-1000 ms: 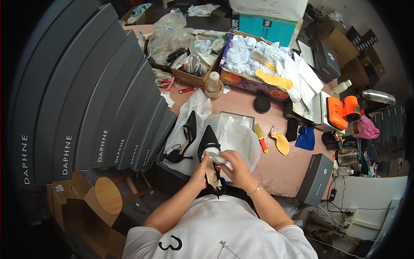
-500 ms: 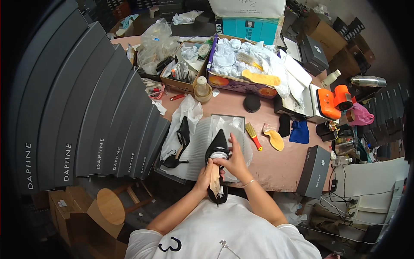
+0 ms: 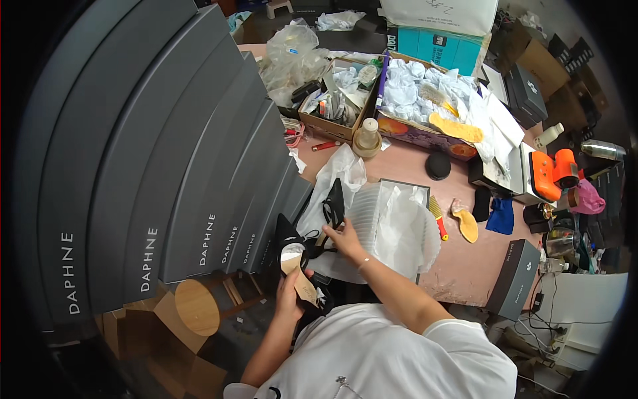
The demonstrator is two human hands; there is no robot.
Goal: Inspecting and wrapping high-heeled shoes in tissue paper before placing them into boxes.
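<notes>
A black pointed slingback shoe (image 3: pixel 286 229) with white stuffing under its toe strap and a beige insole is in my left hand (image 3: pixel 289 292), closed around its heel half, toe pointing away. My right hand (image 3: pixel 343 241) reaches leftward across the shoebox and closes on the second black shoe (image 3: pixel 334 199), which lies on white tissue paper (image 3: pixel 342 166). The open grey shoebox (image 3: pixel 423 189) sits in front of me, with ribbed white wrapping (image 3: pixel 365 213) and thin white paper (image 3: pixel 402 223) over it.
A tall stack of dark grey shoeboxes (image 3: pixel 199 166) walls off the left. On the pink table are a yellow-and-red brush (image 3: pixel 438 218), a yellow pad (image 3: pixel 467 226), a blue cloth (image 3: pixel 500 216), a black round item (image 3: pixel 438 166) and a bottle (image 3: pixel 367 137). Behind stands a carton of crumpled paper (image 3: pixel 412 83).
My left hand has carried its shoe leftward, off the wrapping. My right hand has let go of that shoe and moved to the other one. The view has shifted left.
</notes>
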